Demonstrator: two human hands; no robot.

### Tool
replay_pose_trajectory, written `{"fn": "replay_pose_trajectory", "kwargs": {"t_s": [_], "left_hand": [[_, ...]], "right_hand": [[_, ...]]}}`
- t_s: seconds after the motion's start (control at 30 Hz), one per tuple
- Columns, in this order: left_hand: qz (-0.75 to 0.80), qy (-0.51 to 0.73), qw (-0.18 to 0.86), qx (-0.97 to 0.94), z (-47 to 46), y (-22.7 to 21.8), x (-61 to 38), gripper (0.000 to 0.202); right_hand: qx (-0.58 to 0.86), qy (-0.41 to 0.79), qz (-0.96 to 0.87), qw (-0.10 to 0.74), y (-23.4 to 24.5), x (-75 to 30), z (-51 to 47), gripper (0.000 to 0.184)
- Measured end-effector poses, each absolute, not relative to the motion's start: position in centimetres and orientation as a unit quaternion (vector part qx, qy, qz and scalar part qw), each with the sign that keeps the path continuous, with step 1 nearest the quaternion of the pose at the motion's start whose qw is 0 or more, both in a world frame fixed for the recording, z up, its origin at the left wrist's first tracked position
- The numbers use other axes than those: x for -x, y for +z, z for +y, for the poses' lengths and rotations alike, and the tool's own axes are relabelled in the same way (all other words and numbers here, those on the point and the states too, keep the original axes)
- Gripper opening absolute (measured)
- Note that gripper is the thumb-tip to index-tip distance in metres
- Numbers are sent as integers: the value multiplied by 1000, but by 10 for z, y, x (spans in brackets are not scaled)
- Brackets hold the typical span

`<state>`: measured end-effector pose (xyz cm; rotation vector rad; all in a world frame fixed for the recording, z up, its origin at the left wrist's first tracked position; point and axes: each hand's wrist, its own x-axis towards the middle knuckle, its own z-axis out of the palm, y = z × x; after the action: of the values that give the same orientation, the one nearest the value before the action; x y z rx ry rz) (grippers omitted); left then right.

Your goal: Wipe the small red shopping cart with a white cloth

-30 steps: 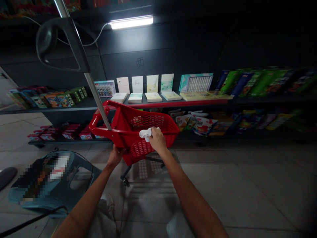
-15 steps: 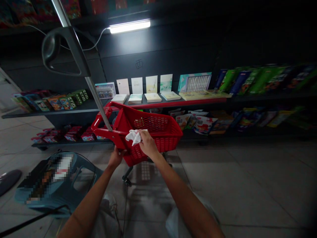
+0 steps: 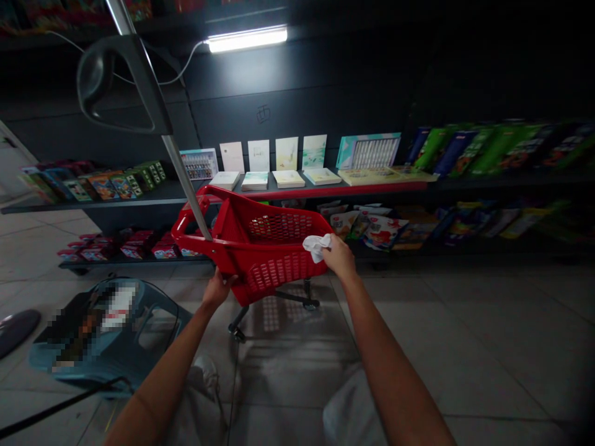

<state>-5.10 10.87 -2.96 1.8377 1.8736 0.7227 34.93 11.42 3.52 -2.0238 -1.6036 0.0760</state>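
Observation:
A small red shopping cart (image 3: 279,263) stands in front of me, its handle (image 3: 181,224) to the left and a metal pole (image 3: 179,161) with a dark grip rising beside the handle. My right hand (image 3: 340,255) is closed on a crumpled white cloth (image 3: 317,246), held against the basket's upper rim near its right end. At the cart's lower left side is my left hand (image 3: 218,290); its fingers grip the basket's edge, with the fingertips partly hidden behind the red plastic.
Behind the cart runs a dark shelf (image 3: 297,194) with booklets, pen sets and snack bags. A blue-grey plastic stool (image 3: 153,316) stands at lower left. Red boxes (image 3: 139,244) line the bottom shelf. A lit tube lamp (image 3: 248,39) hangs above.
My right hand has slid the white cloth rightward along the basket's rim, from near its middle to its right end. My left hand stays on the cart.

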Motion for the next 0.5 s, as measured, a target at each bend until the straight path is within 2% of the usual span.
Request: {"fn": "replay_pose_trajectory", "kwargs": {"t_s": [0.17,0.3,0.4,0.5], "left_hand": [[732,166,111,-651,95,-16,40,59],[752,66,62,-653,76,4,17,50],[705,102,48,-700,65,26,-7,50],[570,251,-36,-781,60,45,-29,33]], "right_hand": [[709,-28,-636,304,32,-312,111,25],[639,-34,-689,338,34,-260,106,22],[611,-36,-702,363,34,-236,104,24],[614,-27,-692,378,32,-229,103,25]]}}
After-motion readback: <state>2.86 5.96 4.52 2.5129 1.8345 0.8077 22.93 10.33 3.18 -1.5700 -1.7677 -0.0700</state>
